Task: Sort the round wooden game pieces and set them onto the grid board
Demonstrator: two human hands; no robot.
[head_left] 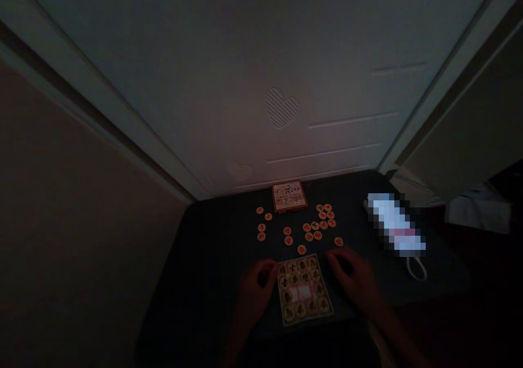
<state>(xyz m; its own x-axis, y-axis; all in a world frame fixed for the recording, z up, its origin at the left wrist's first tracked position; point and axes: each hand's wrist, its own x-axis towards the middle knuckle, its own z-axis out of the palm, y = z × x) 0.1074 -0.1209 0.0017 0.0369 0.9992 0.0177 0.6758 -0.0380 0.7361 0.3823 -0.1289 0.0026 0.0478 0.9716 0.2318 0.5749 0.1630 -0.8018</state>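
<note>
A square tray (305, 290) near the front edge of the dark table holds several round pieces with dark characters around a white and pink patch. My left hand (257, 286) rests at the tray's left side, fingers curled; the dim light hides whether anything is in them. To the right of the tray, my right hand (353, 273) has its thumb and fingers curled near the upper right corner, and their contents cannot be made out. Several loose round pieces with red characters (301, 249) lie beyond the tray.
A flat printed box (289, 196) lies at the back of the table (204, 248), near the white panel (229, 85) with heart reliefs. On the right are a blurred bright device (396, 224) and a white cable loop (417, 269).
</note>
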